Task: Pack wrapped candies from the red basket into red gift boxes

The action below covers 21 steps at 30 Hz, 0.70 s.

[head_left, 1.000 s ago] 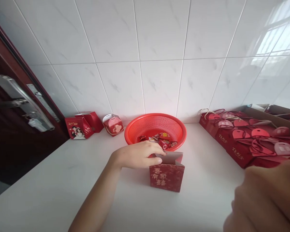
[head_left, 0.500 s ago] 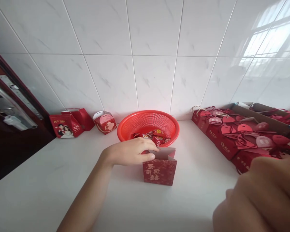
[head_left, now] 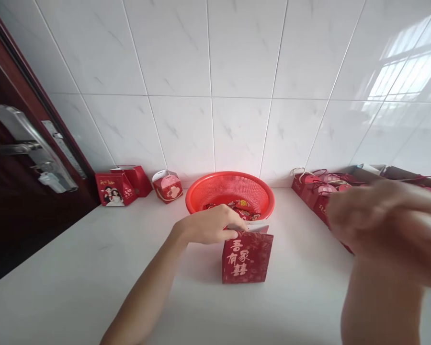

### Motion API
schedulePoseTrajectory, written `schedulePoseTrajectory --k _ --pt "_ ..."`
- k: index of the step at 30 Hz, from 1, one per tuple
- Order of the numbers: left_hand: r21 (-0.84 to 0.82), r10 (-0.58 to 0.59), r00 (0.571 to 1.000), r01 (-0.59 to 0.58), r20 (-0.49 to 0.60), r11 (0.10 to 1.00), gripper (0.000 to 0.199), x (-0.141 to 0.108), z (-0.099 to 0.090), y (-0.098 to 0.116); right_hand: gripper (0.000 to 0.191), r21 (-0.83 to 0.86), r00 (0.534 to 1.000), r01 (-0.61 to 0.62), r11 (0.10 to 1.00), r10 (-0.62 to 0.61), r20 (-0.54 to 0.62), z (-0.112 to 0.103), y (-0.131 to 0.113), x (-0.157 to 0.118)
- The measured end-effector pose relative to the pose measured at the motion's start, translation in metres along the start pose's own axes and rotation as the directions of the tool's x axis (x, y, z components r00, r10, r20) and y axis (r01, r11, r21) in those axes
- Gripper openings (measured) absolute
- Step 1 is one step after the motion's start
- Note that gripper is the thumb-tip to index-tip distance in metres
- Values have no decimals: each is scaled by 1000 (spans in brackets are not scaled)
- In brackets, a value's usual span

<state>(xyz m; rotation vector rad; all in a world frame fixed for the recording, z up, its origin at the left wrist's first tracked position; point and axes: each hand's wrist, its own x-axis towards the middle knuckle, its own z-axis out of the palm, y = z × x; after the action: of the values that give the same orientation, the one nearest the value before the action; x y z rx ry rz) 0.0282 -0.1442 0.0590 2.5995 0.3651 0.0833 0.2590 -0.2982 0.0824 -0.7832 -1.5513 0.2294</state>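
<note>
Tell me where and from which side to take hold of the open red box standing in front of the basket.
Pinch the top rim of the red box, coming from above. It stands upright on the white counter with its mouth open, so the thin upper edge is free to clamp. The left hand already grips the left rim, so the right rim looks the better spot; the basket crowds the back.

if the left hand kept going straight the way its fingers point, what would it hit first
The left hand points right, its fingertips already on the top left edge of the open red gift box. Going straight on, it would likely meet that box's raised flap first. The red basket lies behind that line, though depth is hard to judge.
</note>
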Motion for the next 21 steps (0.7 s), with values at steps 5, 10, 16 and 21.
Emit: schedulePoseTrajectory --k 5,10,16,21 --pt "-54 80 955 -100 -285 994 34 -2 -4 -3 25 -256 951 -278 926 303 63 15 40 5" --pt "-65 69 868 -115 -492 991 31 -8 -9 -3 37 -182 872 -373 910 411 267 27 71 1" --pt "-169 18 794 -152 -608 974 35 -11 -8 -7 45 -40 870 -462 886 461 175 46 68 -1" --pt "-489 -223 717 -185 -660 852 60 -1 0 -1 40 85 891 -454 887 452 38 48 64 -2"
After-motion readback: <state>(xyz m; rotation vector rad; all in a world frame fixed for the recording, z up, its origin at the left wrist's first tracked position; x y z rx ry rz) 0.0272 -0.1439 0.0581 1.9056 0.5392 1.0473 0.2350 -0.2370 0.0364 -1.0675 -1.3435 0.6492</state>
